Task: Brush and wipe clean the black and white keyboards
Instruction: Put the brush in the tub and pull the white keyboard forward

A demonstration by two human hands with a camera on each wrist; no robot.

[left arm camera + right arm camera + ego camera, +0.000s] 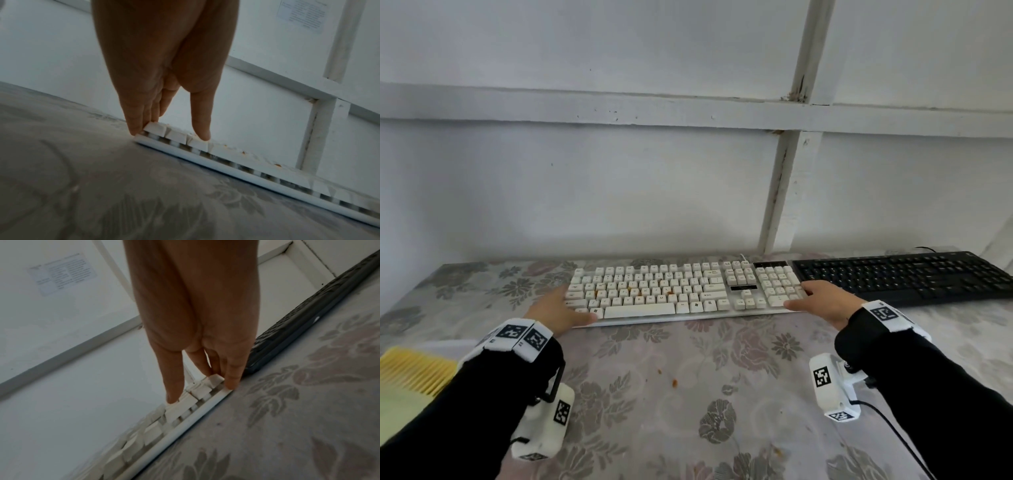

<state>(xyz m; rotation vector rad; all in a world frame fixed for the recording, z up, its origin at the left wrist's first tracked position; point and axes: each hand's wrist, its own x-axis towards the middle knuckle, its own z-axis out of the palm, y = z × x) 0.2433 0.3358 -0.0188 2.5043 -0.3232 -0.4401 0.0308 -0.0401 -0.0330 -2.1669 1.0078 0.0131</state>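
The white keyboard (654,291) lies flat on the flowered table, with orange crumbs among its middle keys. My left hand (558,308) rests on its near left corner with straight fingers; in the left wrist view the left hand (164,81) touches the end of the white keyboard (226,164), thumb on a key. My right hand (822,301) lies on the number-pad end, fingers straight. From the right wrist, the right hand (195,321) touches the corner of the white keyboard (174,415). The black keyboard (900,274) (298,313) sits right beside it.
A yellow-bristled brush (414,370) and a pale green cloth (397,404) lie at the table's left edge, beside my left sleeve. A few orange crumbs (674,382) dot the tablecloth (688,411). A white panelled wall (654,188) stands close behind both keyboards.
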